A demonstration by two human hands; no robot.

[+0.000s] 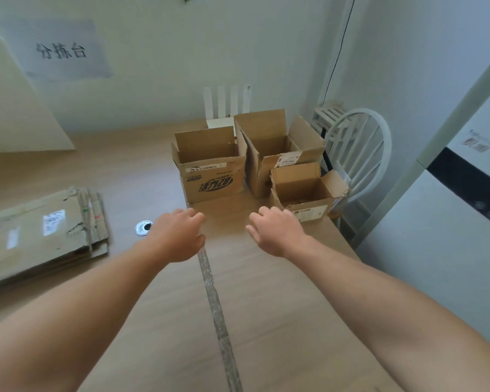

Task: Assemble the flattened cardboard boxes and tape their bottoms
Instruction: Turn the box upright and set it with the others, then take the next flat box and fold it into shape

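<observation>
- Left hand (178, 236), right hand (277, 233): fingers half-curled at the box's far edge (grip unclear).
- Big brown cardboard box (280, 301) w/ grey tape seam (214, 301): seam runs away between them, neither nearer.

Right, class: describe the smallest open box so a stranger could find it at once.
Find the wooden table, then its right edge beside the white chair. Three open boxes stand there. The smallest open box is the nearest and lowest, beyond the right hand.

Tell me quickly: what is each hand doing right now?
Left hand: open, fingers loosely curled, holding nothing.
Right hand: open, fingers loosely curled, holding nothing.
</observation>
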